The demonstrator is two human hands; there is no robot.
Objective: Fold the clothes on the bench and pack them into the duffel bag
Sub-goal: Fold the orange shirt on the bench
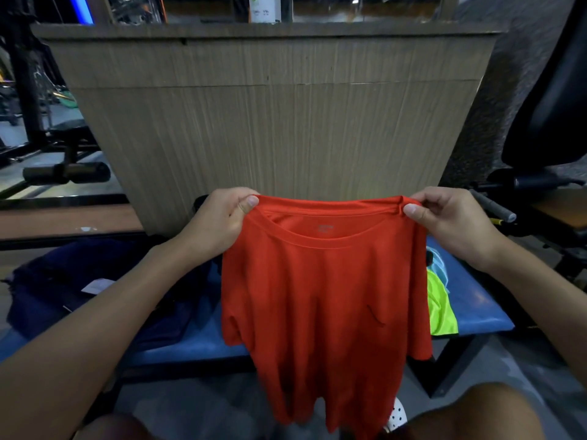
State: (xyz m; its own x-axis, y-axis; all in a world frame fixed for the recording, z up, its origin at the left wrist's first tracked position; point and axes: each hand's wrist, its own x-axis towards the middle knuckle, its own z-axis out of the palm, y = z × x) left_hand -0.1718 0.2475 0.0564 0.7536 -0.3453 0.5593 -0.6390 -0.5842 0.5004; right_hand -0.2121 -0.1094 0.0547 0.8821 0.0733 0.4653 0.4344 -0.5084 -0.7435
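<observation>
Hanging from both hands at the middle of my view is a red-orange T-shirt, a thin, smooth knit with a ribbed round neckline and a small faded print inside the collar. It is held up in the air in front of a blue padded bench. Its body falls in soft vertical folds and its hem drops past the bench's front edge, towards the person's knees.

The left hand pinches one shoulder seam between thumb and curled fingers, the thumbnail facing me. The right hand does the same at the other shoulder (its remaining fingers fold in loosely, so I see mostly knuckles). Both bare forearms reach forward from the lower corners, wrists about level, stretching the shoulder line almost straight.

On the bench's glossy vinyl seat, left of the shirt, lies a rumpled heap of dark navy fabric with a small white label; I cannot tell whether it is clothing or a bag. To the right, a neon yellow-green garment lies on the seat, partly hidden by the shirt. Behind the bench stands a broad panel of grey-brown wood grain.
</observation>
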